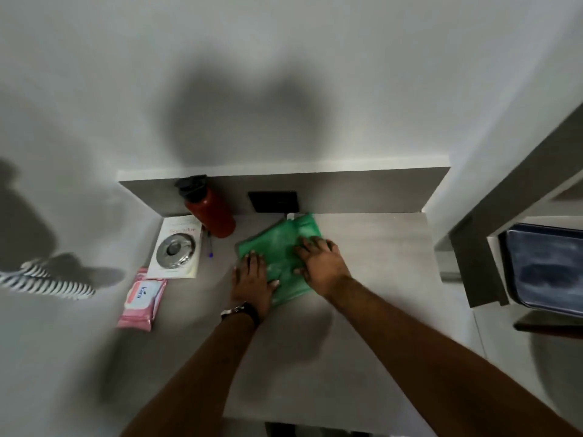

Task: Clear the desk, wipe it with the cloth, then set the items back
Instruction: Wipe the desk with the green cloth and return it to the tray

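The left hand [252, 280] lies flat, fingers spread wide, on the near-left edge of the green cloth [280, 247], a watch [240, 310] on its wrist. The right hand [320, 263] also presses down flat and open on the cloth's right half, gripping nothing. The cloth is spread on the tabletop [372, 279] near the back panel. Left of it lies a pen [209, 246], then a booklet [178, 247]; a red bottle [209, 209] stands behind them, and a pink wipes pack [142, 299] rests nearer, at the left edge.
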